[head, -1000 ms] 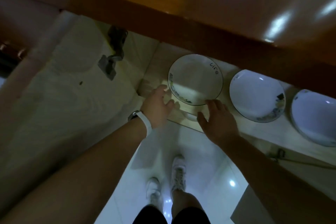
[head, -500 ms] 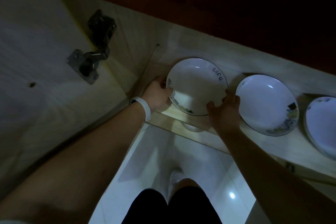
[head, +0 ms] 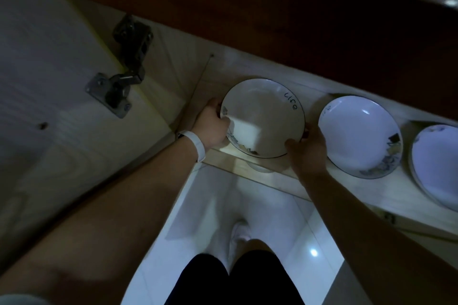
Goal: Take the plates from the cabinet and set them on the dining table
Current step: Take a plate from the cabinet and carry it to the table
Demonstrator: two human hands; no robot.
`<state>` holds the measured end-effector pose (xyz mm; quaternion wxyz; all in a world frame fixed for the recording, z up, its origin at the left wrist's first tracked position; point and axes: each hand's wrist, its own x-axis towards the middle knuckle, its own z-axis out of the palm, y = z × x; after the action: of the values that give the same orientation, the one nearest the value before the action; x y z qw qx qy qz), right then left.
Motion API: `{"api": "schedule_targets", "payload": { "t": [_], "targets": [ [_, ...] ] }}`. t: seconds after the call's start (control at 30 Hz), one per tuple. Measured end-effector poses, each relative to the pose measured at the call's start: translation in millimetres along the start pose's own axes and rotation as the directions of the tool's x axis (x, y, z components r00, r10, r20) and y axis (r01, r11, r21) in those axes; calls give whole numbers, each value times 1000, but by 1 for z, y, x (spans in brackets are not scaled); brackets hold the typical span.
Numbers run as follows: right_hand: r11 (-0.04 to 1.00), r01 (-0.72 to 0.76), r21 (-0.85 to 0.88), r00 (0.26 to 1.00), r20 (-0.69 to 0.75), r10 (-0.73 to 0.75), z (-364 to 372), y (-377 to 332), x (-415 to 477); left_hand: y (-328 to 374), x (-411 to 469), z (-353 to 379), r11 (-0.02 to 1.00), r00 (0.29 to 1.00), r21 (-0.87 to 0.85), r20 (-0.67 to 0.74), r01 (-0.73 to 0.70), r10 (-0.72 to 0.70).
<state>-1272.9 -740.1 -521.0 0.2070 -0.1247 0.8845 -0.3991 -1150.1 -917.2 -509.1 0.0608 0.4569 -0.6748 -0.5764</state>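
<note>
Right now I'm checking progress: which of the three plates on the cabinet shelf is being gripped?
The leftmost plate, lettered "life" on its rim. The left hand and right hand grip its opposite edges; the middle plate and right plate sit untouched.

One head-worn wide-angle view looks steeply down, close over the cabinet shelf [head: 247, 168].

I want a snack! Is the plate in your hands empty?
Empty: the held plate shows only its painted rim and the word "life".
</note>
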Motion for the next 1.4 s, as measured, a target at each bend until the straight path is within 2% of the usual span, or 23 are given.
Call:
{"api": "schedule_targets", "payload": {
  "t": [0.2,0.43,0.57,0.77,0.93,1.23,1.4],
  "targets": [
    [991,-69,112,996,56,63,-22,-9,-28,4,-29,-11,998,1000,-55,30,-8,10],
    [976,-107,192,991,98,90,-50,-31,-75,13,-87,-26,978,997,-191,6,79,-79],
    [943,-152,296,978,186,99,-76,-44,-110,18,-136,-31,962,991,-238,5,130,-133],
    [909,-252,333,933,334,137,-120,-64,-165,32,-211,-49,923,989,-355,60,149,-137],
    [903,-264,339,940,302,161,-144,-78,-218,45,-265,-68,930,993,-352,82,103,-79],
    [891,-175,419,981,154,120,-200,-97,-309,89,-337,-81,952,981,-303,165,-52,107],
    [906,-130,403,992,57,117,-235,-94,-350,110,-372,-70,951,967,-298,209,-79,146]
  ]
}}
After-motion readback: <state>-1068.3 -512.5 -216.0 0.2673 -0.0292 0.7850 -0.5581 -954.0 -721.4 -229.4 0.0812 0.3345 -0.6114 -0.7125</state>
